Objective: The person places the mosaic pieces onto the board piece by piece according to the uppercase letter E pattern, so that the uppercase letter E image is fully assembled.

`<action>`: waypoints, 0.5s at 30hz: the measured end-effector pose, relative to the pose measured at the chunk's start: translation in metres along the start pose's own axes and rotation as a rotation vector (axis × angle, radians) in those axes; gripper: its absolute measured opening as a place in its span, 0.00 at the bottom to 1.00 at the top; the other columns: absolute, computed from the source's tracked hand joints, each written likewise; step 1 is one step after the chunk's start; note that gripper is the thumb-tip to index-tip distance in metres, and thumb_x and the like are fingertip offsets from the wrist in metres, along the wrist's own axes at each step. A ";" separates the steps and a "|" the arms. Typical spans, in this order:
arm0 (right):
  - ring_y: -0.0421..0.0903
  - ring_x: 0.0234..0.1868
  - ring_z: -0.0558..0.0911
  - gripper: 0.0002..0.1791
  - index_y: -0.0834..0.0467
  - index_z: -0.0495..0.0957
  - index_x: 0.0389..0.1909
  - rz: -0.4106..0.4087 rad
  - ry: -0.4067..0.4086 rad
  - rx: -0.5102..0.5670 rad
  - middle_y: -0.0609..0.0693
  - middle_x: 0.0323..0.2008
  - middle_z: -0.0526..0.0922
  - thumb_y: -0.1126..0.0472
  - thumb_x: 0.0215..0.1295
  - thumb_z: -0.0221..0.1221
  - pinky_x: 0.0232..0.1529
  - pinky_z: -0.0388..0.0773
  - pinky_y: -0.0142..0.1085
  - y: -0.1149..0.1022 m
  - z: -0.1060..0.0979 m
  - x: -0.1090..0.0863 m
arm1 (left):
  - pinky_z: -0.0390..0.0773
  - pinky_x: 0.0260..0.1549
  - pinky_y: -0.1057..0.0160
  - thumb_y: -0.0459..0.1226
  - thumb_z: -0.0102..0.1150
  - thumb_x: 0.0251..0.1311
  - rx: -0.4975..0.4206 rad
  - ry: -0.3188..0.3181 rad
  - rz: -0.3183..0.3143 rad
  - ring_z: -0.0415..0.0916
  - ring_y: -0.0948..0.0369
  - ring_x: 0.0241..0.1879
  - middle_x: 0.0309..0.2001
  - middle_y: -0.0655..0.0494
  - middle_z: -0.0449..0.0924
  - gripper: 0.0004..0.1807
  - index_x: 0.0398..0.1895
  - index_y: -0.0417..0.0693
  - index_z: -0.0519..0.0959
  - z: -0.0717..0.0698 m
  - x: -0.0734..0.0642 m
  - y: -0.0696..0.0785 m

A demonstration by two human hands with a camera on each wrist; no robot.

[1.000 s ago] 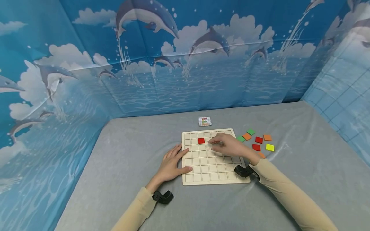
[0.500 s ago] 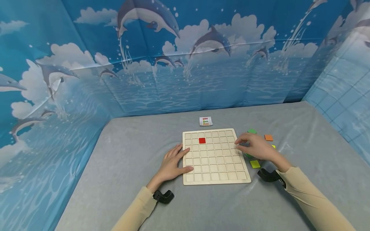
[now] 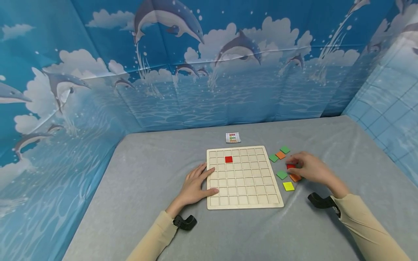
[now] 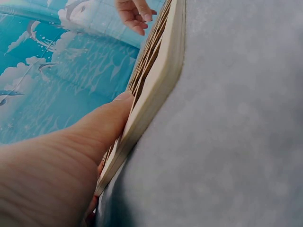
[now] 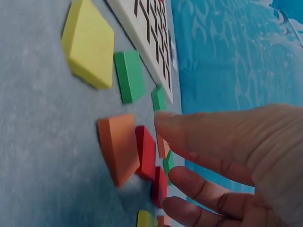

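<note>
My left hand [image 3: 192,186] rests along the left edge of a wooden grid board [image 3: 243,181], fingers spread and thumb on its lower left cells. One red square tile [image 3: 228,159] sits in a cell near the board's top. To the right of the board, my right hand [image 3: 308,168] hovers at the loose tiles, thumb and fingertips close to a red tile [image 3: 290,166]. In the right wrist view the thumb [image 5: 170,125] and fingers are apart with nothing between them. An orange tile [image 5: 122,149] lies beside that red tile.
Green tiles [image 3: 282,175], an orange tile [image 3: 281,155] and a yellow tile [image 3: 289,186] lie right of the board. A small card with a coloured grid pattern [image 3: 233,137] lies behind it. Grey cloth covers the table [image 3: 147,174]; a dolphin-print curtain [image 3: 196,98] surrounds it.
My right hand has moved right, from over the board's upper middle to the loose tiles beside it. My left hand stays on the board's left edge.
</note>
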State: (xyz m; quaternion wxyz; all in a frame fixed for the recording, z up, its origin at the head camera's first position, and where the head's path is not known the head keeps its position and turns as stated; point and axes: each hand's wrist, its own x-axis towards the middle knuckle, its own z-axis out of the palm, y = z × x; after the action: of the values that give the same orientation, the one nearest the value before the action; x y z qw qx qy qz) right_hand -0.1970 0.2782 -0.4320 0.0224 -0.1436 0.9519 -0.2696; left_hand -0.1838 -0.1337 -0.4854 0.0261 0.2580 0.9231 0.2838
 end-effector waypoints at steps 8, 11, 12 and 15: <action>0.48 0.29 0.69 0.17 0.65 0.82 0.41 0.048 0.002 -0.003 0.57 0.36 0.75 0.58 0.54 0.69 0.24 0.66 0.38 0.006 -0.001 0.000 | 0.43 0.64 0.44 0.59 0.59 0.57 -0.006 0.002 0.009 0.39 0.53 0.72 0.74 0.48 0.46 0.42 0.72 0.55 0.60 -0.001 0.000 0.000; 0.47 0.27 0.68 0.17 0.65 0.82 0.40 0.045 -0.001 -0.003 0.55 0.33 0.74 0.58 0.53 0.69 0.23 0.65 0.37 0.007 -0.001 0.000 | 0.43 0.64 0.44 0.58 0.59 0.57 -0.007 0.000 0.007 0.39 0.54 0.72 0.74 0.48 0.46 0.42 0.73 0.55 0.60 -0.001 0.000 0.000; 0.47 0.26 0.68 0.17 0.65 0.82 0.39 0.042 -0.003 -0.006 0.53 0.32 0.74 0.58 0.53 0.69 0.23 0.64 0.37 0.008 -0.001 0.000 | 0.43 0.64 0.44 0.58 0.59 0.57 -0.007 -0.001 0.006 0.39 0.54 0.72 0.74 0.48 0.46 0.42 0.73 0.56 0.59 -0.001 0.000 0.000; 0.46 0.25 0.67 0.16 0.65 0.82 0.39 0.034 -0.009 -0.014 0.51 0.29 0.72 0.59 0.53 0.69 0.22 0.64 0.37 0.010 -0.001 0.000 | 0.43 0.64 0.44 0.58 0.59 0.57 -0.008 -0.001 0.006 0.39 0.54 0.72 0.74 0.48 0.46 0.42 0.73 0.56 0.59 0.000 0.000 0.000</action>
State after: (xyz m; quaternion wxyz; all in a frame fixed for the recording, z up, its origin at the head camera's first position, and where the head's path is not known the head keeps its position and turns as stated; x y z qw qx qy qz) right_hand -0.1992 0.2865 -0.4366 0.0303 -0.1288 0.9559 -0.2621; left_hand -0.1840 -0.1340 -0.4854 0.0268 0.2607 0.9212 0.2876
